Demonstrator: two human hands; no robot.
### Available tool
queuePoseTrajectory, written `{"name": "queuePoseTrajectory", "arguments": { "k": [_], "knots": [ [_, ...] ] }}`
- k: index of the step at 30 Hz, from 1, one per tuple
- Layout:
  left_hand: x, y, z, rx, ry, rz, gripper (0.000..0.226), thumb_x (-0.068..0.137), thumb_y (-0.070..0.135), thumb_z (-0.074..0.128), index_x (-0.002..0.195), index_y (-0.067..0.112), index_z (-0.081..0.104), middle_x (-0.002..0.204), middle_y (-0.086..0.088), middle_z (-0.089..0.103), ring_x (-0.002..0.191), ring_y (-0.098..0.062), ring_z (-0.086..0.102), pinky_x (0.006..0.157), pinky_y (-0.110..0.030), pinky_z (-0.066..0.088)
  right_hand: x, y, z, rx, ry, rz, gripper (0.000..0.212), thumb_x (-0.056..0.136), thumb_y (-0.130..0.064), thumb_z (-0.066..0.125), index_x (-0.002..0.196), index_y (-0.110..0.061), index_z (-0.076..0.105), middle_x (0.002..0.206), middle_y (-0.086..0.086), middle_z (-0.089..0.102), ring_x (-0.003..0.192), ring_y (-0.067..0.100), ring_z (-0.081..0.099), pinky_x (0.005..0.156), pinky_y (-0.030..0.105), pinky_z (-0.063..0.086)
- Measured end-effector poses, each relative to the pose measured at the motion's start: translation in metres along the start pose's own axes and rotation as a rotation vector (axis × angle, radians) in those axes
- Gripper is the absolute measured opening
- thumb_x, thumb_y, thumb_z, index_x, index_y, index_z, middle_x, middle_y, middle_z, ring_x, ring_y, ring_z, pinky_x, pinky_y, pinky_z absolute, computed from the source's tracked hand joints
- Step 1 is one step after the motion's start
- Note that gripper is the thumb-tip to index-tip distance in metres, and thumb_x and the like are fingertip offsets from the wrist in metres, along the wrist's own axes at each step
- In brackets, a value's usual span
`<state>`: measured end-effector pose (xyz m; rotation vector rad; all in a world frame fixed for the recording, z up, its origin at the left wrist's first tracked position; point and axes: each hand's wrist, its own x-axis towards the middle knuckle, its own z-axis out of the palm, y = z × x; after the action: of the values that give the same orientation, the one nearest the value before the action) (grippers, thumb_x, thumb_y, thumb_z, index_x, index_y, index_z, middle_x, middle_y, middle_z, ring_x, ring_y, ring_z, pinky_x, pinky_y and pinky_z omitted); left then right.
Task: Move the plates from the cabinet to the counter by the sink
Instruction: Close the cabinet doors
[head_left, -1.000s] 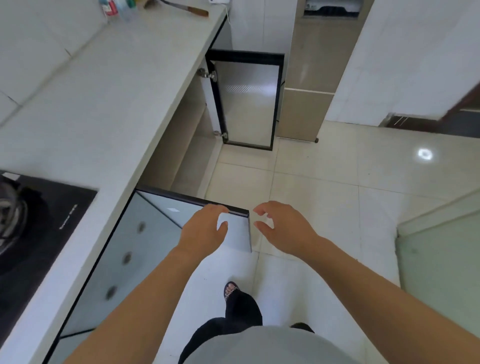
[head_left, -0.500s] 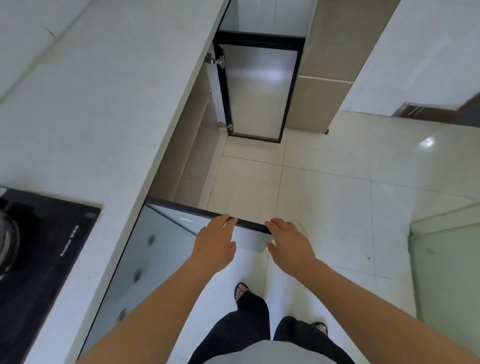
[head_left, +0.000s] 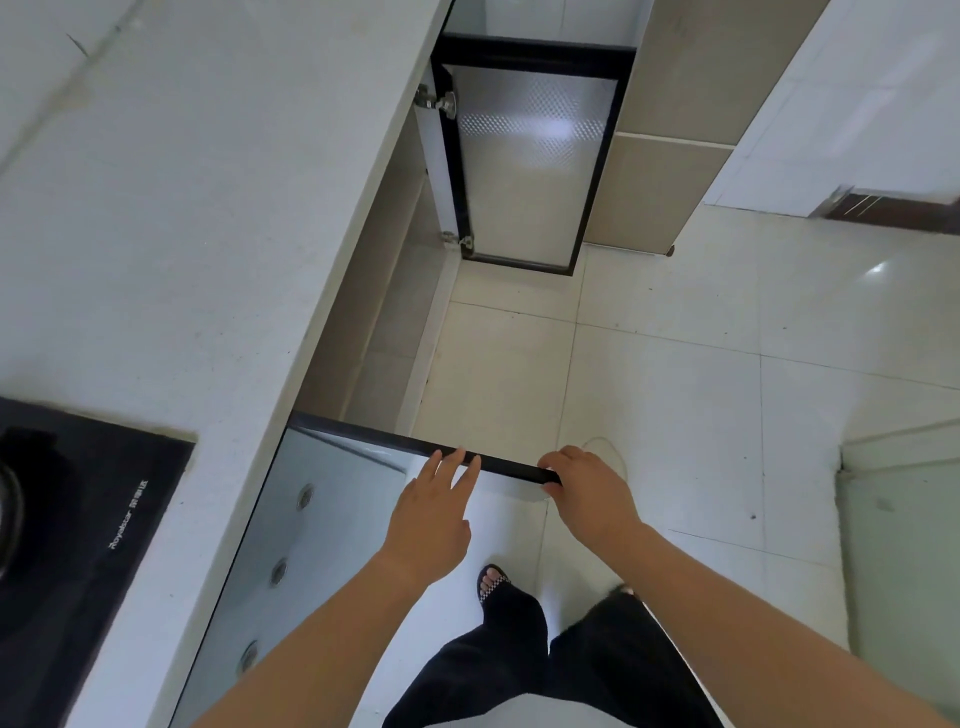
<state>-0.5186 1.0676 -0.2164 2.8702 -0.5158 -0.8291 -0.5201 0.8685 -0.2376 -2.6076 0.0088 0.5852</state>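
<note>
No plates show anywhere in this view. A glass cabinet door (head_left: 322, 519) with a black frame stands swung open below the counter edge. My left hand (head_left: 431, 514) has its fingers spread, with the tips resting on the door's black top edge (head_left: 374, 439). My right hand (head_left: 587, 493) is curled over the outer corner of that edge. Beyond it the open cabinet interior (head_left: 384, 312) shows bare beige shelves; its deeper part is hidden under the counter.
A second frosted-glass door (head_left: 535, 171) stands open further along. The white counter (head_left: 182, 208) runs along the left, with a black stove (head_left: 78, 519) set in it. Pale floor tiles (head_left: 675, 389) spread to the right. My sandalled foot (head_left: 491, 579) is below the door.
Both hands have come onto the near door's top edge. The right hand, hovering before, now wraps the corner. The left hand's fingers have stretched out. The view has tipped further down.
</note>
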Motion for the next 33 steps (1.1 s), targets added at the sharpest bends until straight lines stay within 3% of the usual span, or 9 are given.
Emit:
{"name": "queuePoseTrajectory", "arguments": {
  "k": [8, 21, 28, 30, 33],
  "knots": [
    [0.033, 0.01, -0.02, -0.023, 0.02, -0.055, 0.07, 0.094, 0.028, 0.046, 0.149, 0.025, 0.002, 0.158, -0.001, 0.004, 0.146, -0.024, 0.001, 0.115, -0.035, 0.024, 0.044, 0.014, -0.031, -0.011, -0.018, -0.064, 0.026, 0.095, -0.021, 0.048, 0.119, -0.02, 0.057, 0.115, -0.001, 0.058, 0.103, 0.02, 0.053, 0.082, 0.033, 0.047],
    [0.126, 0.013, -0.095, -0.165, -0.012, -0.314, 0.066, 0.094, 0.028, 0.049, 0.148, 0.027, 0.013, 0.156, 0.004, 0.011, 0.141, -0.02, 0.024, 0.107, -0.032, 0.035, 0.188, 0.022, -0.111, -0.119, -0.153, -0.343, 0.023, 0.096, -0.023, 0.044, 0.114, -0.018, 0.057, 0.108, -0.001, 0.057, 0.096, 0.018, 0.051, 0.075, 0.029, 0.046],
    [0.155, 0.001, -0.11, -0.243, 0.018, -0.431, 0.065, 0.095, 0.029, 0.044, 0.149, 0.025, 0.007, 0.159, 0.005, 0.001, 0.145, -0.018, 0.013, 0.109, -0.032, 0.032, 0.258, 0.003, -0.135, -0.234, -0.16, -0.49, 0.026, 0.097, -0.021, 0.041, 0.118, -0.016, 0.056, 0.116, 0.0, 0.056, 0.101, 0.019, 0.049, 0.077, 0.033, 0.047],
    [0.161, -0.002, -0.11, -0.253, 0.023, -0.463, 0.067, 0.096, 0.029, 0.042, 0.149, 0.023, 0.003, 0.159, 0.004, -0.006, 0.146, -0.019, 0.007, 0.111, -0.033, 0.029, 0.271, -0.003, -0.139, -0.306, -0.157, -0.556, 0.032, 0.098, -0.019, 0.04, 0.128, -0.013, 0.05, 0.128, 0.004, 0.051, 0.113, 0.022, 0.047, 0.086, 0.033, 0.045],
    [0.172, -0.005, -0.112, -0.225, 0.025, -0.509, 0.068, 0.096, 0.027, 0.041, 0.149, 0.02, -0.001, 0.158, 0.002, -0.015, 0.146, -0.02, -0.002, 0.113, -0.034, 0.026, 0.277, -0.006, -0.143, -0.494, -0.19, -0.658, 0.054, 0.098, -0.024, 0.041, 0.146, -0.008, 0.022, 0.152, 0.01, 0.024, 0.14, 0.028, 0.023, 0.11, 0.036, 0.029]
  ]
}}
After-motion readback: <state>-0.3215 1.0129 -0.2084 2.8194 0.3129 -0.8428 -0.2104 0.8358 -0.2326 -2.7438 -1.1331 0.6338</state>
